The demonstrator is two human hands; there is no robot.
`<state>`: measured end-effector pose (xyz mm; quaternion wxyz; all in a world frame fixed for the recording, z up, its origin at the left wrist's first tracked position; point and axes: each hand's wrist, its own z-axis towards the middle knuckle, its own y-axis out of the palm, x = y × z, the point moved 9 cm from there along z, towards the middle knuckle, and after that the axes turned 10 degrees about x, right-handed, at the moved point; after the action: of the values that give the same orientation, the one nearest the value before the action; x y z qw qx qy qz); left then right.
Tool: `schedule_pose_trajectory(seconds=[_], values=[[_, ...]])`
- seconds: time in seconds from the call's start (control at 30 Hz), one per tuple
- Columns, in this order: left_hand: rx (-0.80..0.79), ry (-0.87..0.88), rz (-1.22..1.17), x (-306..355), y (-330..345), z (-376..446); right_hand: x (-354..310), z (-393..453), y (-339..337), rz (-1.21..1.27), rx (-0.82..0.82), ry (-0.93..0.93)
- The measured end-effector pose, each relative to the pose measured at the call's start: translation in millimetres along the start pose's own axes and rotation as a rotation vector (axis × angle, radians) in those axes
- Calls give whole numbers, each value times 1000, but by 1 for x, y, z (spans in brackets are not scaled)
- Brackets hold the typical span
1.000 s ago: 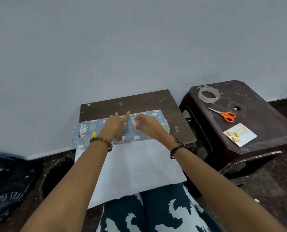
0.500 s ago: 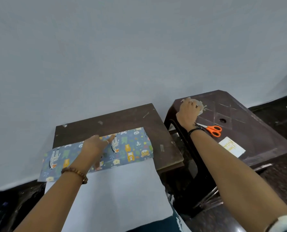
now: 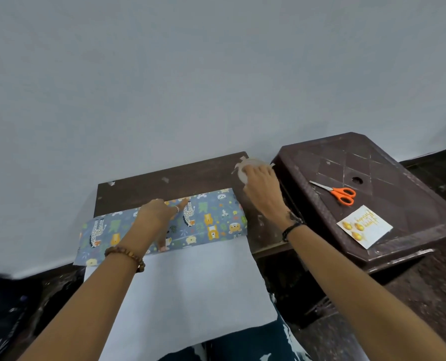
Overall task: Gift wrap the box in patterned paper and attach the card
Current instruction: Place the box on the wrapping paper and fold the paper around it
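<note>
The left hand (image 3: 156, 214) lies palm down on the paper (image 3: 211, 220), which is folded over the box so that its blue animal print faces up; the box itself is hidden under the fold. The left fingers are fairly straight and a little apart, the forefinger pointing toward the wall and the thumb pressing the near edge of the printed strip. The white underside of the sheet (image 3: 190, 290) runs from that strip back over the table (image 3: 180, 175) edge and onto the person's lap.

The right hand (image 3: 261, 186) is at the far right corner of the table, fingers curled round a tape roll (image 3: 245, 168); the roll is pale and translucent, mostly hidden by the hand, with a short loose end sticking out on its left. Whether the roll rests on the table or is just above it I cannot tell.

Beside the table on the right stands a dark brown plastic stool (image 3: 388, 165). On its top lie orange-handled scissors (image 3: 339, 192), blades pointing left toward the table, and nearer the person a white card (image 3: 365, 226) with gold lettering and three gold shapes, face up and well apart from the wrapped box. A bead bracelet (image 3: 125, 255) circles the left wrist and a dark band (image 3: 291, 227) the right
</note>
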<state>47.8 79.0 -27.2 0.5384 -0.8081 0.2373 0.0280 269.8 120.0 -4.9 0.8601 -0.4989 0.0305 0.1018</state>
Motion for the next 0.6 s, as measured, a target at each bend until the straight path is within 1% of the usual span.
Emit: schedule_pose_trajectory(seconds=[0.07,0.27,0.4,0.53,0.6], values=[[2,8,-33,0,1,-1,-7,-16,6,87,-14,3],[42,31,-38,-6,4,-1,18,-41,8,127,-11,144],[36,32,-47,-8,7,2,23,-41,5,95,-3,130],[33,32,-59,-8,9,3,24,-45,1,89,59,90],[35,32,-61,-8,9,3,28,-48,3,115,62,119]])
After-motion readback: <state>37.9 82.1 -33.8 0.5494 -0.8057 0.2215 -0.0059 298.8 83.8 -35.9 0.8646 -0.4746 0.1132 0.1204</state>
